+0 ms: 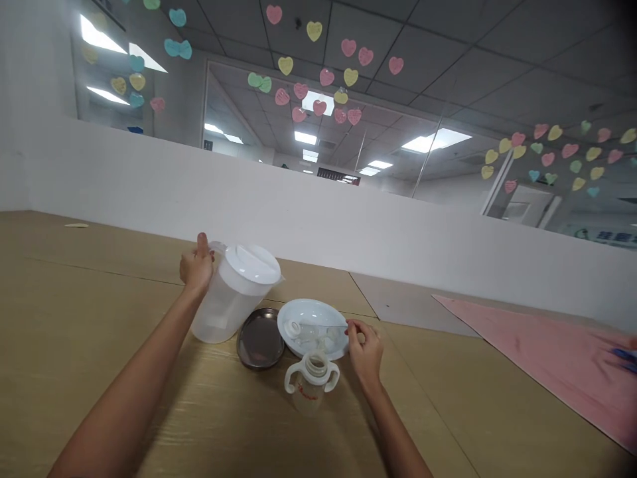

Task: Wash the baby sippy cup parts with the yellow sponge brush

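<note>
My left hand (pixel 197 265) is wrapped round the handle of a translucent plastic pitcher (pixel 226 309) with a white lid, which leans a little to the right. Beside it lies a round metal dish (pixel 260 338). To the right is a white bowl (pixel 311 307) with several clear and white small parts in it, a bottle nipple or cap (pixel 292 328) among them. My right hand (pixel 365 348) is at the bowl's right rim, fingertips pinched on the end of a thin rod (pixel 323 325) that reaches over the bowl. In front stands an uncapped baby bottle (pixel 311 388) with two white handles.
Brown sheeting covers the table (pixel 209 425). A pink mat (pixel 547 358) lies at the right, with a blue object (pixel 624 355) at its far edge. A low white wall (pixel 298 212) with glass above, dotted with heart-shaped notes, closes the back.
</note>
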The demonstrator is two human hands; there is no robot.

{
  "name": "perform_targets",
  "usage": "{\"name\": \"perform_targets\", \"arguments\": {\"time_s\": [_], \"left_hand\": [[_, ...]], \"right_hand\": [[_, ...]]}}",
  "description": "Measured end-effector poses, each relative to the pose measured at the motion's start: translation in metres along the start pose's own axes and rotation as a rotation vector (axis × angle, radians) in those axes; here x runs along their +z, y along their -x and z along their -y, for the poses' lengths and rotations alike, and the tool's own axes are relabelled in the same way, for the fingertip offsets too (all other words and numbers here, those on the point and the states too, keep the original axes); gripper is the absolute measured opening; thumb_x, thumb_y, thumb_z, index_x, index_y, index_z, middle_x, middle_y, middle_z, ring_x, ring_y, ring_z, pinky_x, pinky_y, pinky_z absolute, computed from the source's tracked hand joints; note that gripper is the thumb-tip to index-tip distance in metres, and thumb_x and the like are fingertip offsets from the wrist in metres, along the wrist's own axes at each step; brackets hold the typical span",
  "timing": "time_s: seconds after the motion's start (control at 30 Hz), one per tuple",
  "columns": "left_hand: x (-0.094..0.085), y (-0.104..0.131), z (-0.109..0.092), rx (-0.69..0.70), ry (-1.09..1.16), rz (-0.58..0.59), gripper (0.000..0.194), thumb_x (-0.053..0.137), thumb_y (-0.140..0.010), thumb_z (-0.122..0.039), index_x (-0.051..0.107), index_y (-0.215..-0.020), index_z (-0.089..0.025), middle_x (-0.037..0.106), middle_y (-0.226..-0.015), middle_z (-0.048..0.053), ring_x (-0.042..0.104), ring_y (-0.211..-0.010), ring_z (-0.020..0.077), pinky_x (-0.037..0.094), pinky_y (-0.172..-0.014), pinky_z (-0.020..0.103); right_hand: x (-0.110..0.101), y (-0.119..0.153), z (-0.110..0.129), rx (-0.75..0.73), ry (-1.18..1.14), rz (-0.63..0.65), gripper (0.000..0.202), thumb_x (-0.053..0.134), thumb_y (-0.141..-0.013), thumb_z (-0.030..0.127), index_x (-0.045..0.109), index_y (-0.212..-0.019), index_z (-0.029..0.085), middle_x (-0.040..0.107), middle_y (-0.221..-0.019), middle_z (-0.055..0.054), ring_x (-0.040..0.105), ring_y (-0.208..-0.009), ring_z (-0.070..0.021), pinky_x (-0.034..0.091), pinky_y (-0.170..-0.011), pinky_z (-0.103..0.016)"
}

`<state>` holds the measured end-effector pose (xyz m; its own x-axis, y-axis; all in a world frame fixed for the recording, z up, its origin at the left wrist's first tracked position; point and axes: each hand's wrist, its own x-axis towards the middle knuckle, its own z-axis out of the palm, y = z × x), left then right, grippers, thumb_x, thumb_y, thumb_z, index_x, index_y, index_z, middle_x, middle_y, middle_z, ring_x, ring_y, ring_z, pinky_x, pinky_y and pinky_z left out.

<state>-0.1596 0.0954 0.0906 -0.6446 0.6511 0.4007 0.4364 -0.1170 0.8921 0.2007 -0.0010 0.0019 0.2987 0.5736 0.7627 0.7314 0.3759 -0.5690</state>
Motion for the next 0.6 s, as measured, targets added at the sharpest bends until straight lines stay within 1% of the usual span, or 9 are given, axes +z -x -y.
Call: {"name": "perform_targets", "arguments": {"time_s": [0.07,0.17,0.23,0.33,0.43,0.6], "left_hand": [[0.005,0.013,-0.015,-0.01,-0.035,-0.001,0.062,0.02,-0.084,-0.06,0.057,-0.062,-0.016,0.058,-0.062,0.009,0.051,-0.059,0.0207,0.031,-0.053,0.028],[0.01,0.033,-0.035,0.116,-0.133,0.035,0.06,0.025,-0.083,-0.062,0.058,-0.062,-0.017,0.058,-0.063,0.007,0.051,-0.062,0.0209,0.027,-0.052,0.027],[0.012,0.044,-0.043,0.197,-0.195,0.051,0.059,0.026,-0.083,-0.061,0.059,-0.062,-0.017,0.056,-0.06,0.006,0.05,-0.06,0.02,0.024,-0.051,0.026],[0.015,0.052,-0.047,0.263,-0.249,0.049,0.055,0.029,-0.083,-0.059,0.06,-0.063,-0.017,0.055,-0.059,0.005,0.049,-0.059,0.0186,0.02,-0.05,0.026],[0.018,0.053,-0.046,0.297,-0.291,0.047,0.054,0.03,-0.084,-0.057,0.06,-0.063,-0.018,0.056,-0.06,0.005,0.049,-0.06,0.0182,0.018,-0.05,0.026],[0.022,0.055,-0.045,0.344,-0.343,0.057,0.055,0.03,-0.083,-0.059,0.059,-0.06,-0.018,0.055,-0.058,0.005,0.048,-0.058,0.0184,0.017,-0.05,0.026]], "right_hand": [[-0.001,0.0,0.001,0.008,0.005,0.008,0.03,0.045,-0.08,0.039,0.066,-0.075,0.017,0.066,-0.066,-0.006,0.056,-0.07,-0.0211,0.038,-0.077,-0.034],[-0.002,-0.001,0.003,0.029,0.014,0.004,0.03,0.045,-0.08,0.037,0.066,-0.075,0.017,0.066,-0.067,-0.006,0.055,-0.07,-0.0207,0.038,-0.075,-0.034],[-0.002,0.0,0.003,0.045,0.025,0.005,0.03,0.044,-0.081,0.037,0.066,-0.075,0.017,0.066,-0.067,-0.006,0.055,-0.069,-0.0203,0.038,-0.075,-0.033],[-0.001,0.0,0.003,0.051,0.048,0.023,0.03,0.044,-0.081,0.036,0.066,-0.075,0.017,0.066,-0.066,-0.005,0.055,-0.067,-0.0195,0.038,-0.075,-0.032],[0.0,0.0,0.002,0.058,0.066,0.04,0.03,0.043,-0.081,0.036,0.066,-0.075,0.018,0.065,-0.064,-0.004,0.055,-0.066,-0.0188,0.037,-0.074,-0.032],[0.002,0.001,0.001,0.047,0.088,0.055,0.031,0.042,-0.08,0.035,0.066,-0.074,0.018,0.064,-0.062,-0.004,0.055,-0.064,-0.0186,0.037,-0.073,-0.031]]}}
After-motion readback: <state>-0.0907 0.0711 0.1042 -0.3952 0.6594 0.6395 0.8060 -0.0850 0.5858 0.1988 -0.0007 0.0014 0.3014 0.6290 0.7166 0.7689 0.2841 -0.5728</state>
